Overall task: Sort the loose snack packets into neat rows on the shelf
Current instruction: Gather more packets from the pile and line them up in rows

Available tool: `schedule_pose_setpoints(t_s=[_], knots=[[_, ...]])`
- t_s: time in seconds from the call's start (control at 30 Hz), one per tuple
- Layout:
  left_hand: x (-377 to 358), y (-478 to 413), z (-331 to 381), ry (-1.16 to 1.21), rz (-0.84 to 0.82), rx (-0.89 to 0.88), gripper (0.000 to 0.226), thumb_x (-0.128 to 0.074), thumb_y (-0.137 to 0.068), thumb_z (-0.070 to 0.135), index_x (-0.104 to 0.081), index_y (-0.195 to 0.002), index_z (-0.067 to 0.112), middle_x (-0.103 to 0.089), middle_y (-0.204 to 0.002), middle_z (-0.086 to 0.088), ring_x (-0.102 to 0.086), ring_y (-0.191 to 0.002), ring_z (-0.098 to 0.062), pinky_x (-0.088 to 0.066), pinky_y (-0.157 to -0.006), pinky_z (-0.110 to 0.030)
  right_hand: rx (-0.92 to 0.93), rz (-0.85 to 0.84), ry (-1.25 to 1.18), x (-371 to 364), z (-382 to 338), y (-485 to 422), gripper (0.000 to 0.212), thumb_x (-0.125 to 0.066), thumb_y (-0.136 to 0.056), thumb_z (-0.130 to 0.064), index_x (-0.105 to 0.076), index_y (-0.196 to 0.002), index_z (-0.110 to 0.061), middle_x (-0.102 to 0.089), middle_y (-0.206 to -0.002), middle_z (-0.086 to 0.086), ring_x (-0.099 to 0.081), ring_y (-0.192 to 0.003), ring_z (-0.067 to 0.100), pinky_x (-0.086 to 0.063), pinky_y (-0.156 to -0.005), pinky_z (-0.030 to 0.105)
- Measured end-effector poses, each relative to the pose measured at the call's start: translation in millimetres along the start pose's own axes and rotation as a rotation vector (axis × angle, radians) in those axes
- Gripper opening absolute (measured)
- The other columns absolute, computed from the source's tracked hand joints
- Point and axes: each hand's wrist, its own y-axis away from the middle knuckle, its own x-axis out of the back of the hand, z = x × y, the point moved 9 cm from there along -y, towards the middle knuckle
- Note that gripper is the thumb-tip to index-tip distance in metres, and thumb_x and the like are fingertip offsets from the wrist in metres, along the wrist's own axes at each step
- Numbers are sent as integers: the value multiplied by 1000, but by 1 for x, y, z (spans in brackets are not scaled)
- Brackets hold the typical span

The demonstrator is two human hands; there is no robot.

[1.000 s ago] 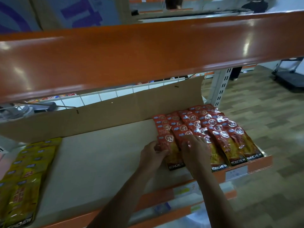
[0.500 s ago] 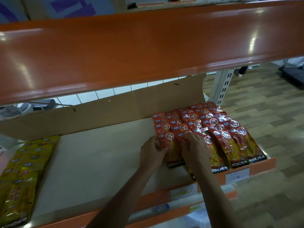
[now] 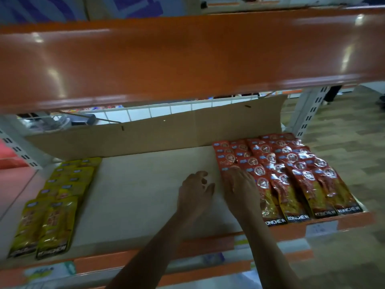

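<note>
Overlapping red packets (image 3: 291,180) (labelled KONCHEW)

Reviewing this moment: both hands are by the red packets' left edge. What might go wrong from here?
1. The right hand rests on the leftmost row of red snack packets, which overlap like shingles; a sideways push may skew several at once.
2. The front packets' lower ends reach the shelf's orange front edge; a forward drag might tip them off.
3. The left hand holds nothing, so that row's left side is unbraced.
</note>
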Motion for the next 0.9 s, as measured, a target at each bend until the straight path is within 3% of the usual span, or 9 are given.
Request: schedule_pose_setpoints(t_s=[0.2,0.3,0.37,0.5,0.6,0.7,0.77,0.9], knots=[[76,31,-46,-211,130,-112,40,-53,-94,28,-52,-133,19,-55,-129,-1,-51,-118,-17,-40,-98,-27,132,-68,-57,-52,-93,24,27,-65,-82,-3,-68,-108,-7,-67,-114,11,-58,-112,30,-45,-94,35],[135,59,-80,-327,323,-182,34,-65,-80,19,-66,-113,12,-67,-106,-5,-64,-98,-24,-53,-79,-29,230,-116,-105,-87,-155,47,29,-69,-78,1,-70,-106,-4,-68,-112,14,-61,-109,35,-48,-92,43],[176,81,-111,-412,414,-194,34,-62,-70,23,-70,-102,14,-68,-95,-2,-64,-87,-22,-53,-67,-26,277,-148,-144,-110,-201,66,28,-67,-76,0,-71,-104,-5,-69,-110,15,-63,-105,36,-50,-89,47],[254,131,-185,-527,460,-75,39,-46,-68,27,-69,-98,17,-67,-94,-2,-61,-89,-25,-51,-67,-32,424,-264,-212,-156,-303,115,35,-44,-75,-20,-71,-92,-7,-71,-94,14,-66,-87,33,-56,-74,38],[310,171,-245,-556,514,21,34,-59,-69,24,-68,-101,17,-69,-98,-2,-64,-95,-28,-54,-71,-33,445,-330,-245,-198,-366,150,39,-41,-80,-26,-71,-100,-10,-70,-102,11,-64,-97,31,-50,-85,34],[357,204,-301,-599,518,120,49,-82,-59,21,-69,-106,15,-70,-103,-3,-65,-98,-28,-54,-73,-35,508,-389,-252,-237,-424,187,38,-43,-81,-24,-70,-104,-9,-67,-111,11,-58,-109,31,-44,-95,35],[386,222,-332,-610,522,196,53,-85,-58,22,-69,-107,14,-70,-105,-3,-66,-98,-28,-54,-72,-35,529,-425,-271,-253,-459,206,43,-38,-82,-25,-69,-107,-8,-66,-114,12,-57,-111,31,-45,-98,36],[429,242,-386,-613,545,270,52,-80,-66,23,-64,-115,13,-68,-112,-7,-64,-104,-31,-54,-76,-42,558,-500,-273,-284,-518,228,31,-56,-91,-12,-63,-121,-9,-60,-129,9,-50,-124,27,-38,-105,35]])
